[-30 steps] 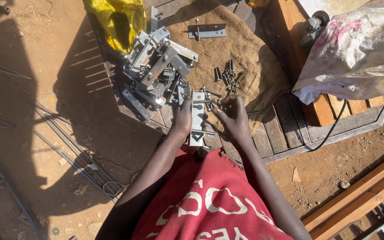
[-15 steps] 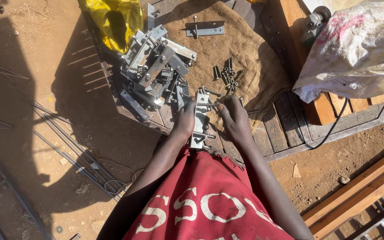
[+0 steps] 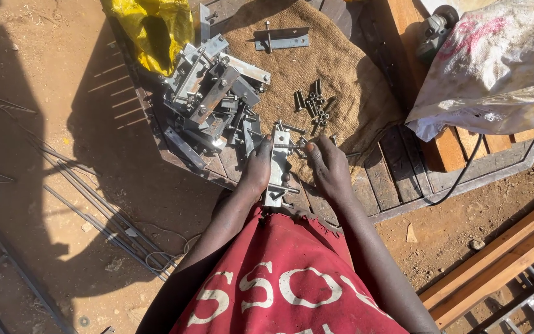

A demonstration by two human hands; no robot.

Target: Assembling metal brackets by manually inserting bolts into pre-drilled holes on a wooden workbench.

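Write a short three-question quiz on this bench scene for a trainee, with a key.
1. True or false: the left hand and the right hand flank a flat metal bracket with bolts through it.
2. On what do the loose bolts lie? A) bare sand B) brown burlap cloth C) the yellow bag
3. Fill in: the pile of metal brackets lies to the ____ of the loose bolts in the picture.

Key: 1 true; 2 B; 3 left.
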